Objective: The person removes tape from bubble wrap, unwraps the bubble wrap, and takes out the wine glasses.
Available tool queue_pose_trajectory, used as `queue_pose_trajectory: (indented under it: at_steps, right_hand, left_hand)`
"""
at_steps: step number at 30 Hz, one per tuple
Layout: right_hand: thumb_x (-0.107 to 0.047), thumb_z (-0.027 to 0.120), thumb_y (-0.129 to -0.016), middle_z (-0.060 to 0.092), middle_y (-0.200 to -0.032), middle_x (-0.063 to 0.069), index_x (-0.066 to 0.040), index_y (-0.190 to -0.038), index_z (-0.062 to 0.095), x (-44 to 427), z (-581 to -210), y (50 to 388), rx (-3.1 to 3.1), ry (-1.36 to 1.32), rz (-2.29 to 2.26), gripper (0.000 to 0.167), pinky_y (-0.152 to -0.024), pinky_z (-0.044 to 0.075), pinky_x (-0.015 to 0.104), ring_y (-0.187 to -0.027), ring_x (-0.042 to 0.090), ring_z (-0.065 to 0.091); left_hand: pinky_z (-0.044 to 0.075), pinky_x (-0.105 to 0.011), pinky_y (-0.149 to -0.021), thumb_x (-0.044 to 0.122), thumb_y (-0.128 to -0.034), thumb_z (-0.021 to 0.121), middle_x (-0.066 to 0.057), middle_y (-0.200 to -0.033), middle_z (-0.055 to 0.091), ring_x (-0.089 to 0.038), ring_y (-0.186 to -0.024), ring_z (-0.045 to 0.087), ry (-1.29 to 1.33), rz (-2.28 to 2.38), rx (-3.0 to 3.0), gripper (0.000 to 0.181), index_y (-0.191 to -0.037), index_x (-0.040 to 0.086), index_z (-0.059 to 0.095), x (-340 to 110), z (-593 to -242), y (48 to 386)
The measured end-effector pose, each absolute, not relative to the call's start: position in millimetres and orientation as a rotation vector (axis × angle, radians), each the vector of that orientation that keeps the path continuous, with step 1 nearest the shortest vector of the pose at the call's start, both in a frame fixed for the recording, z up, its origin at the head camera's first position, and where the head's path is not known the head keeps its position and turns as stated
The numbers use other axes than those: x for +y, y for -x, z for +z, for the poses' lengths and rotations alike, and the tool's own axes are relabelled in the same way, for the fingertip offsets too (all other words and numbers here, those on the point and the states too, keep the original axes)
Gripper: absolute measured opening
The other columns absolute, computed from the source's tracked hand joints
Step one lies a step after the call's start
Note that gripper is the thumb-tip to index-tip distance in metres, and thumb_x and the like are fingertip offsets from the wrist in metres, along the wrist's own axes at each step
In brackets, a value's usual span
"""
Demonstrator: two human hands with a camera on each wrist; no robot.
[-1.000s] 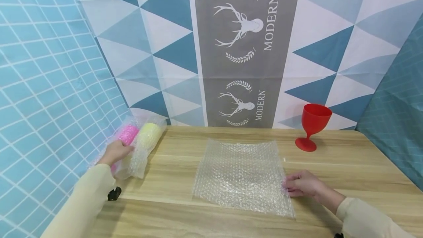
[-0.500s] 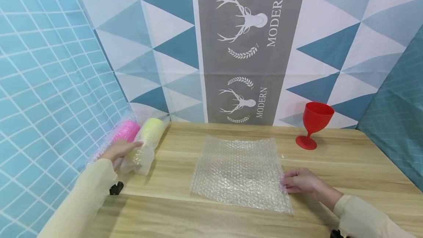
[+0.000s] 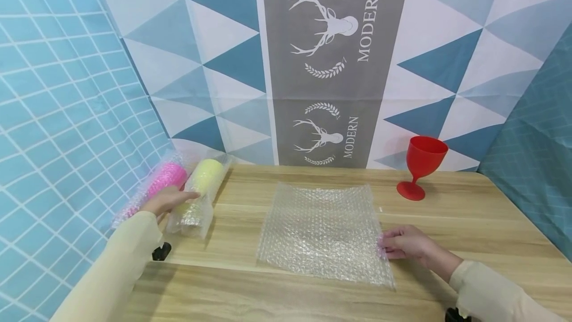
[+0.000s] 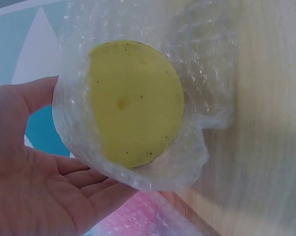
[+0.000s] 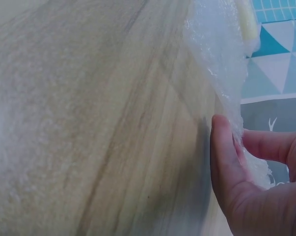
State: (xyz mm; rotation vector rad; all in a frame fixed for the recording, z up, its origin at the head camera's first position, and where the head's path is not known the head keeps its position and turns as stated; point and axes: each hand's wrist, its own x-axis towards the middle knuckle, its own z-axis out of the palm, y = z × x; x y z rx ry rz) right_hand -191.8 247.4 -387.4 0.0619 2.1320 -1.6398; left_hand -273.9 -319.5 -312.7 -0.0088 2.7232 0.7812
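– A backdrop printed with deer heads and triangles hangs behind a wooden table. What are the hands on?

– The left hand grips a yellow cylinder in bubble wrap, thumb on one side, fingers on the other. The right hand pinches the edge of a bubble-wrap sheet, which lies spread out between the two sets of fingers.

– Does the left wrist view add anything?

– The cylinder's round, dark-speckled end, just beyond the fingertips; the head view hides it. And the right wrist view shows the sheet's edge caught between thumb and fingers.

– What does only the head view give?

– The red goblet, upright on the table, beyond the right fingers. A wrapped pink cylinder lies just beside the left fingers, near a blue gridded cloth.

– And the tabletop?

– Pale, streaked grain, shadowed near the right fingers.
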Motion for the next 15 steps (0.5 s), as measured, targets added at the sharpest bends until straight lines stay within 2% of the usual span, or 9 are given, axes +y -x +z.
queue_pose_trajectory:
  at_steps: [2,5,8,12,15]
  right_hand:
    - [-0.005,0.06,-0.091,0.068,-0.084,0.002,0.021,-0.116,0.052,247.0,-386.3,192.2,2.145,-0.07,-1.628,0.037,-0.076,0.06,0.028,-0.078,0.008,0.066]
    - [-0.007,0.061,-0.091,0.069,-0.084,0.001,0.019,-0.115,0.054,247.0,-385.3,192.3,2.151,-0.076,-1.622,0.035,-0.075,0.06,0.028,-0.078,0.008,0.066]
    - [-0.007,0.062,-0.091,0.07,-0.083,0.001,0.017,-0.113,0.055,247.3,-385.1,192.3,2.13,-0.059,-1.641,0.034,-0.076,0.06,0.028,-0.078,0.008,0.067]
    - [-0.007,0.062,-0.091,0.07,-0.083,0.001,0.018,-0.113,0.054,247.3,-384.8,191.5,2.11,-0.037,-1.658,0.035,-0.076,0.06,0.028,-0.078,0.008,0.068]
    - [-0.006,0.062,-0.091,0.07,-0.084,0.002,0.019,-0.114,0.053,246.4,-383.9,190.3,2.12,-0.047,-1.655,0.035,-0.075,0.06,0.028,-0.078,0.009,0.068]
  left_hand:
    - [0.046,-0.056,-0.1,0.044,-0.0951,0.048,-0.042,-0.14,0.034,-0.052,-0.125,0.045,0.033,0.836,2.705,0.086,-0.141,-0.021,0.017,-318.2,-312.2,273.0]
    - [0.049,-0.051,-0.098,0.043,-0.0962,0.047,-0.04,-0.141,0.035,-0.048,-0.124,0.048,0.055,0.95,2.646,0.086,-0.145,-0.018,0.01,-316.6,-312.1,272.5]
    - [0.049,-0.05,-0.1,0.045,-0.097,0.045,-0.039,-0.145,0.029,-0.047,-0.128,0.046,0.078,1.021,2.601,0.089,-0.148,-0.014,0.002,-315.2,-312.3,271.7]
    - [0.048,-0.049,-0.102,0.05,-0.0965,0.044,-0.036,-0.148,0.026,-0.046,-0.131,0.043,0.103,1.06,2.578,0.09,-0.148,-0.013,0.005,-313.4,-313.2,269.7]
    - [0.047,-0.048,-0.104,0.051,-0.0965,0.044,-0.034,-0.148,0.031,-0.043,-0.129,0.047,0.096,1.115,2.565,0.089,-0.149,-0.01,0.005,-310.2,-313.2,267.2]
